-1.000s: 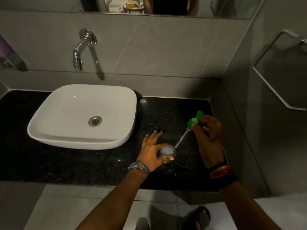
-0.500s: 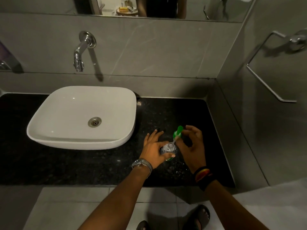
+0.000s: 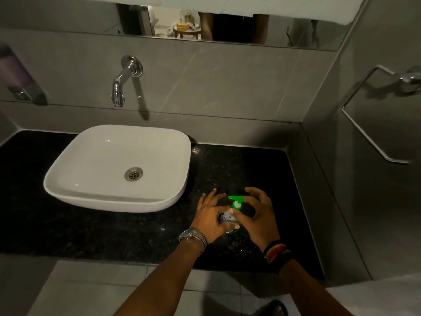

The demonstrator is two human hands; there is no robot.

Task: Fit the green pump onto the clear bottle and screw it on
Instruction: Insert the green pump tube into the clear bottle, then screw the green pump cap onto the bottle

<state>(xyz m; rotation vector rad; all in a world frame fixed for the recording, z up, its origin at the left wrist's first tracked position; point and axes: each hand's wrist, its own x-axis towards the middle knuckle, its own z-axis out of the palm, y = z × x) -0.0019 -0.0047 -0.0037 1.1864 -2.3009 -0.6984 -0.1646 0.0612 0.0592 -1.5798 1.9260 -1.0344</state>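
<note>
The green pump (image 3: 236,202) is now sitting on the clear bottle (image 3: 226,218) — right hand (image 3: 259,215) fingers pinching its collar, left hand (image 3: 210,216) gripping the bottle.

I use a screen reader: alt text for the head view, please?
Both hands work a clear bottle on a black counter: left hand grips it, right hand holds the green pump on top. White basin lies left.

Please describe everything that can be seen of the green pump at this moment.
The green pump looks like glossy plastic: a bright green head with a spout pointing left, and a whitish part in the collar below. It stands roughly upright on top of the clear bottle, on the black counter. The right hand holds its collar; the left hand grips the bottle.
</note>
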